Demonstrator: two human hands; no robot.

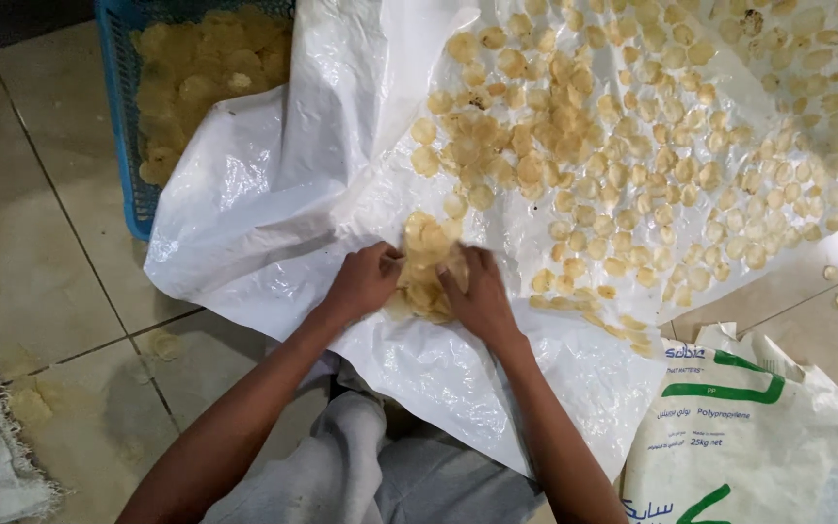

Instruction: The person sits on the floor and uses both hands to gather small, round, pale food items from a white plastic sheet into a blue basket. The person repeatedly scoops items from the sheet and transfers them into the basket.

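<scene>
Hands meet at the near edge of the white plastic sheet [273, 194], cupped around a small heap of pale yellow crackers [426, 267]. The left hand [366, 281] presses in from one side, fingers curled against the heap; the right hand [477, 296] closes in from the other, fingers bent over the top crackers. Both are half-closed, scooping rather than pinching. Beyond the heap, many more round crackers [632, 146] lie scattered flat across the sheet. At the far left, a blue plastic basket [126, 126] on the tiled floor [21, 194] holds another pile of them. Near the right forearm lies a white woven sack [758, 437] with green markings. A few stray crackers rest on the tiles at the right edge.
</scene>
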